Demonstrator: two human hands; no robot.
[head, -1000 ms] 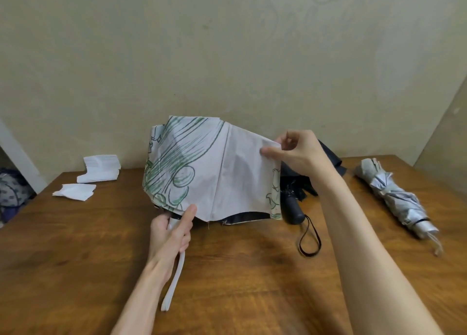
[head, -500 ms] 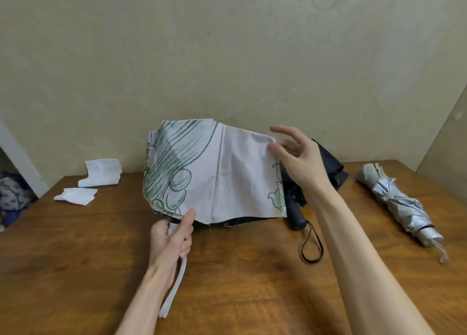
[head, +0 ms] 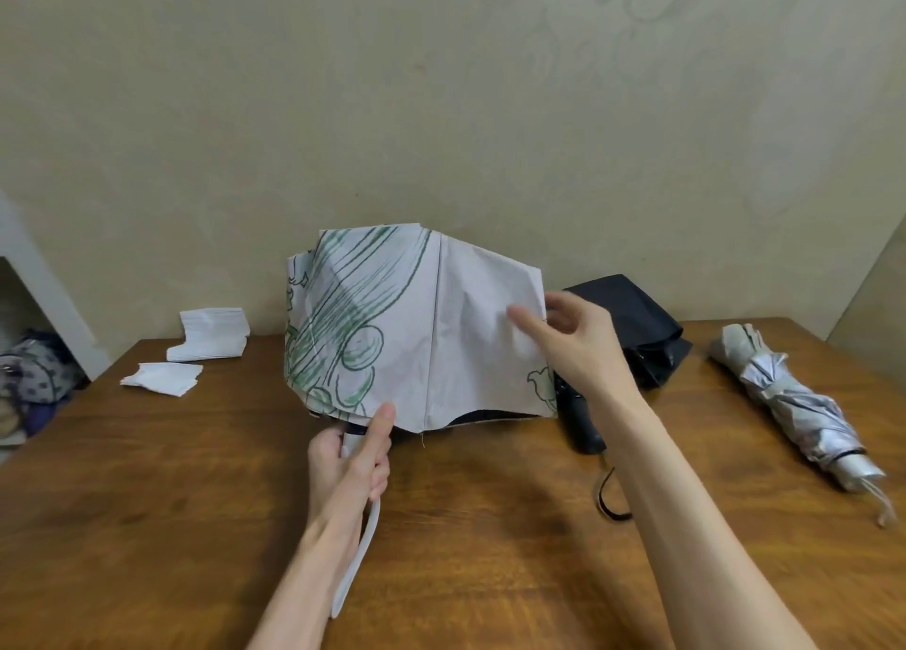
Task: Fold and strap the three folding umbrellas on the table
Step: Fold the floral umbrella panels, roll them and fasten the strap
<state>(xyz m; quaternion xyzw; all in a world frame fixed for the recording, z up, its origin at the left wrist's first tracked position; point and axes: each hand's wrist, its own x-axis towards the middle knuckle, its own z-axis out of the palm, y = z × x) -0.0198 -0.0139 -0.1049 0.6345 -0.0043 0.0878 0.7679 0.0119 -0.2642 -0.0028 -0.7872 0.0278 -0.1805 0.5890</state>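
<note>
White, green-patterned folding umbrella [head: 441,336]

Left hand [head: 350,458]: forearm enters from the lower frame edge. Fingers [head: 326,453] curl round the handle of the white umbrella [head: 470,336]; thumb straight, pointing up at the canopy hem. Right hand [head: 583,355]: arm reaches in from lower right, held higher. Thumb lies in front of the canopy's right edge, fingers curled behind it.
</note>
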